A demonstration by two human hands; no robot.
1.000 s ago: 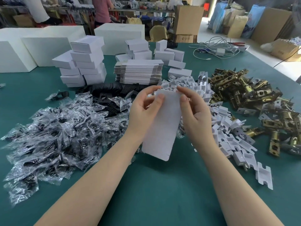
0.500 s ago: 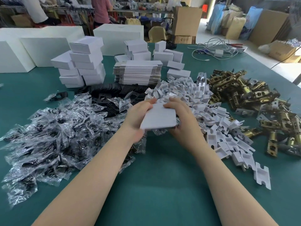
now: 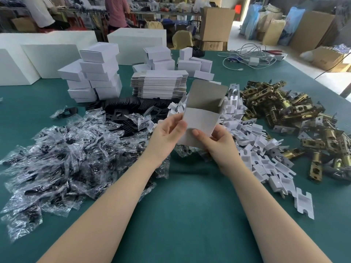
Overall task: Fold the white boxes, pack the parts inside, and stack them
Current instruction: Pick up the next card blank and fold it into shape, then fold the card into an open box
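A small white box [image 3: 201, 118] stands upright above the table's middle, its top open and its grey inner flap raised. My left hand [image 3: 167, 135] grips its left edge with thumb on the front. My right hand [image 3: 214, 141] holds its lower right part, thumb pressed on the front face. Behind it lies a stack of flat white box blanks [image 3: 159, 84]. Folded white boxes [image 3: 95, 73] are piled at the back left. Brass latch parts [image 3: 296, 118] heap at the right, white plastic inserts [image 3: 252, 145] beside them, and bagged black parts [image 3: 62, 160] at the left.
Black plates [image 3: 131, 107] lie in a row behind the bags. Large white cartons [image 3: 47, 56] line the green table's [image 3: 190, 215] far edge, with cables [image 3: 250, 57] at the back right. People stand beyond the table among cardboard cartons.
The flat blank held up a second ago was tipped down, then raised again; it is now opened into a box shape with its top flap standing up.
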